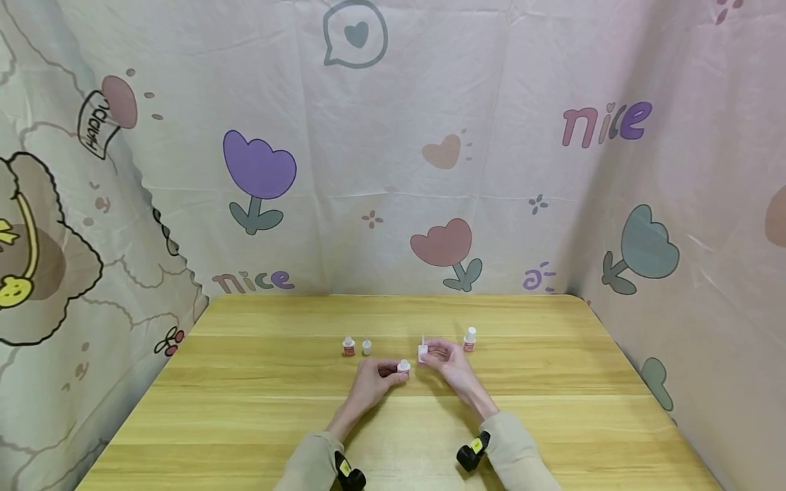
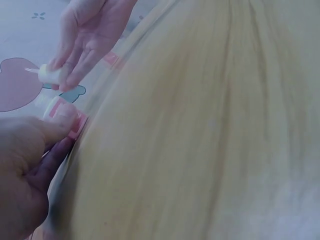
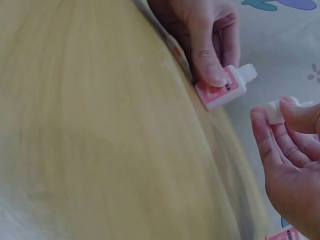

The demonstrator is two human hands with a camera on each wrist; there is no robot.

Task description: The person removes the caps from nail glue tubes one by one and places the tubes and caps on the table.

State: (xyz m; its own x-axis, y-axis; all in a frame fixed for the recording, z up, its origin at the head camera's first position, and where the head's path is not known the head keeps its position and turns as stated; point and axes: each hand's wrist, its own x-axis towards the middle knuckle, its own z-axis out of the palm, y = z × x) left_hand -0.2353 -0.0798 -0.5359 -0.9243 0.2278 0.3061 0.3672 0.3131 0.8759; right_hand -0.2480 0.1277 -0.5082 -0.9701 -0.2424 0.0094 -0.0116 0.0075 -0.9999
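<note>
My left hand (image 1: 372, 382) grips a small white bottle (image 3: 226, 91) with a pink label, thumb across the label. Its lid is off and a narrow white neck shows in the right wrist view. The base is at the tabletop. Just to the right, my right hand (image 1: 453, 363) pinches a white brush cap (image 1: 422, 354) between thumb and fingers. A thin stem points upward from the cap, away from the bottle. Bottle and cap are apart. In the left wrist view the cap (image 2: 50, 75) sits beyond the bottle (image 2: 80, 125).
Left of the hands, another open small bottle (image 1: 348, 348) stands beside a loose white cap (image 1: 366, 348) with its stem up. A capped bottle (image 1: 469, 339) stands behind my right hand. A patterned cloth (image 1: 381, 245) hangs behind the wooden table (image 1: 258, 423).
</note>
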